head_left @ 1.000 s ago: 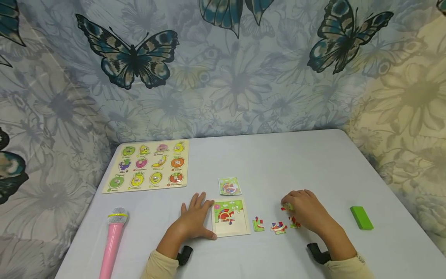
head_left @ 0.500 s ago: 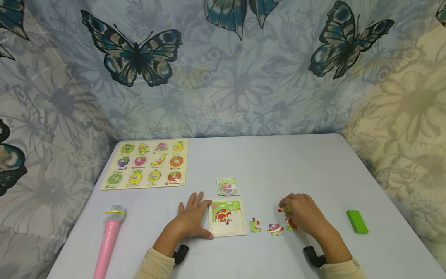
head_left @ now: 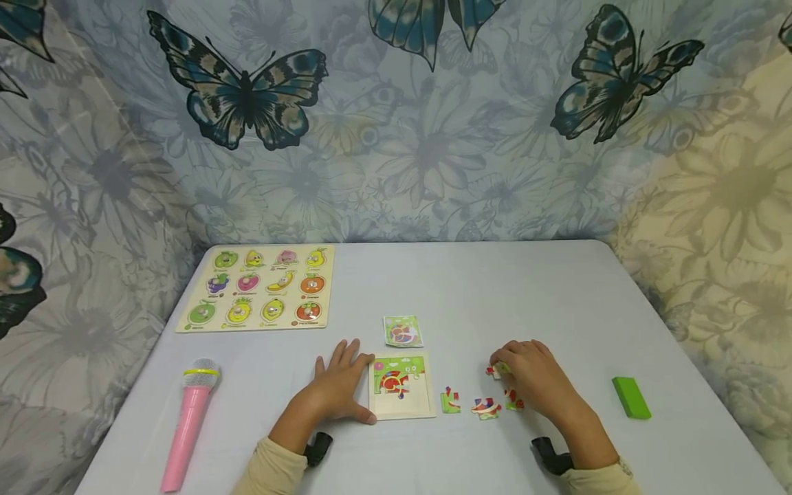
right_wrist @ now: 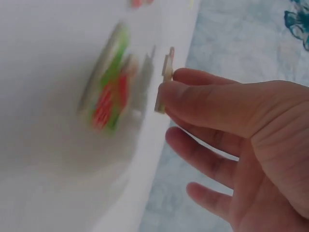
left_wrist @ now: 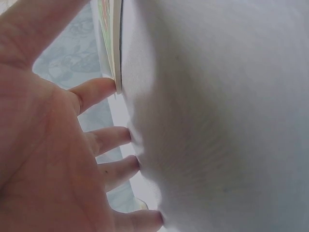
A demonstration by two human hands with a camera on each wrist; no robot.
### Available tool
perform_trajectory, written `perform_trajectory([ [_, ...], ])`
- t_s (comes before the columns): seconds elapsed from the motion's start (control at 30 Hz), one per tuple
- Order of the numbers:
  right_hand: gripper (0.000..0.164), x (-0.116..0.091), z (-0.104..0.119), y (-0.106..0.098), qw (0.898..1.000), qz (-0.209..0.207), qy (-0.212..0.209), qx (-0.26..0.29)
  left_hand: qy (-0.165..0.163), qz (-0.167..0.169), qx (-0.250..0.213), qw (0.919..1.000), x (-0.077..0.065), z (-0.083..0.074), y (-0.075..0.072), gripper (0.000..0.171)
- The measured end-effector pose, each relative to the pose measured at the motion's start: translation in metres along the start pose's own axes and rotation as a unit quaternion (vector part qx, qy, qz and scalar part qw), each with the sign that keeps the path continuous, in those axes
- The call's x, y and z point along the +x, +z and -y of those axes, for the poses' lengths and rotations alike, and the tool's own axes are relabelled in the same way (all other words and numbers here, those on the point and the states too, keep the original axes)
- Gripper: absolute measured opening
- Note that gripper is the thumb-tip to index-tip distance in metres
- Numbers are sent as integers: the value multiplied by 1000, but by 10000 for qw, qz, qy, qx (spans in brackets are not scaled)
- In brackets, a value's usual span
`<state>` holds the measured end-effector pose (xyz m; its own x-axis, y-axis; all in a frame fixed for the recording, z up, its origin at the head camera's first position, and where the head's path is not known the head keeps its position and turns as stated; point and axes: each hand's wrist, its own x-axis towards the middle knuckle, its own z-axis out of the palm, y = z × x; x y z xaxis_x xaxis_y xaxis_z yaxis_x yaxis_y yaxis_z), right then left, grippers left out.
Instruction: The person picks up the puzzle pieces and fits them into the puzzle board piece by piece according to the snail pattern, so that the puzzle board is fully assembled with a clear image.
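Observation:
My left hand (head_left: 337, 388) lies with fingers spread beside a square wooden puzzle board (head_left: 416, 405), the index fingertip and thumb at its left edge. In the left wrist view the index finger (left_wrist: 96, 93) meets the corner of the board. Green and red pieces fill the upper part of the board; bare wood shows below. My right hand (head_left: 535, 375) pinches a small jigsaw piece (right_wrist: 166, 72) between thumb and index finger, above the table. Loose jigsaw pieces lie near it: a green-red one (head_left: 450, 400), a multicoloured one (head_left: 486, 408) and a red-green one (head_left: 513, 399).
A small picture card (head_left: 403, 331) lies just beyond the board. At the back left is a fruit puzzle board (head_left: 260, 289). A pink toy microphone (head_left: 190, 426) lies at the left, a green block (head_left: 632, 397) at the right. A patterned cloth hangs behind the table.
The right hand has shifted slightly left with the jigsaw piece between its fingers. The left hand stays at the board's edge. The head view has tilted a little.

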<state>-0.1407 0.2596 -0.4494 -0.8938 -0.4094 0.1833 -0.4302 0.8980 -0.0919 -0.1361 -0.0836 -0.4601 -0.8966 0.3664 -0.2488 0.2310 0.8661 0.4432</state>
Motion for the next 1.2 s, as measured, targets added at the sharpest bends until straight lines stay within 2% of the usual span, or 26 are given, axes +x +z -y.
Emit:
perform_trajectory([
  [0.13,26,9,20,-3,9994,-113,-335,-47,31,-22,-85,10000,1,-1,2,100],
  [0.37,24,27,59,6,9964,309,-772,145,97,-63,-184,9998,2,-2,6,100],
  [0.53,20,35,77,15,9918,324,-1223,194,111,-89,-162,9998,3,-3,7,99],
  [0.7,21,38,85,20,9903,434,-1308,202,114,-64,-128,9998,3,-4,7,99],
  [1.2,24,41,94,28,9898,290,-1366,274,10,22,-8,10000,1,0,-1,99],
])
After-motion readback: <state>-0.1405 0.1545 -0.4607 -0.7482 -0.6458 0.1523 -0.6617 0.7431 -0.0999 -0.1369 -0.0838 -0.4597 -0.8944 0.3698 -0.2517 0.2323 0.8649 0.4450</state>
